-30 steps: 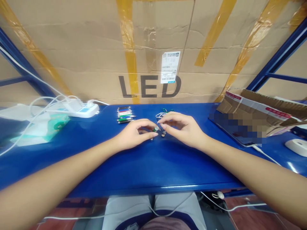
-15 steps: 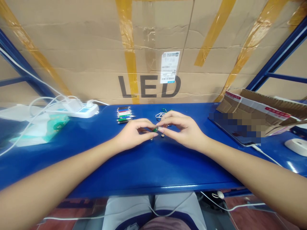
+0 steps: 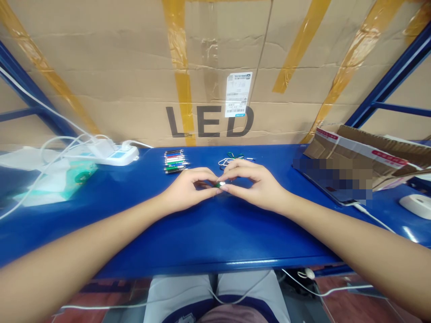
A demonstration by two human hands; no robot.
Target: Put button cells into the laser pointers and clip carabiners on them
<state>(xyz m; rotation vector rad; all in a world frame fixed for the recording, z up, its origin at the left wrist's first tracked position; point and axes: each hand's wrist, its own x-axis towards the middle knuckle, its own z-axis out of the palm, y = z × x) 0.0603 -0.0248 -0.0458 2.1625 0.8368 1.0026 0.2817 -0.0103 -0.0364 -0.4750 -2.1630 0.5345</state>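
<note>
A small green piece with a shiny silver end (image 3: 220,184) is pinched between my two hands over the blue table (image 3: 215,242). My left hand (image 3: 190,186) grips its left side with thumb and fingertips. From the right, my right hand (image 3: 254,184) closes thumb and fingers on the silver end, the two hands' fingertips almost touching. Fingers hide most of the piece, so its full shape is unclear. Behind my left hand lies a row of small coloured metal cylinders (image 3: 174,161). Carabiner-like clips (image 3: 226,161), white and green ones among them, lie behind my right hand.
At the left are a white power strip (image 3: 124,154) with cables and a green-and-white soft pack (image 3: 63,181). On the right are a phone (image 3: 332,186) on a cable, an open cardboard box (image 3: 363,154) and a white mouse (image 3: 417,205). A large carton (image 3: 134,80) stands behind the table.
The fingertips of both hands have drawn slightly closer around the green piece. Small shiny round bits seen just below the fingers before no longer show.
</note>
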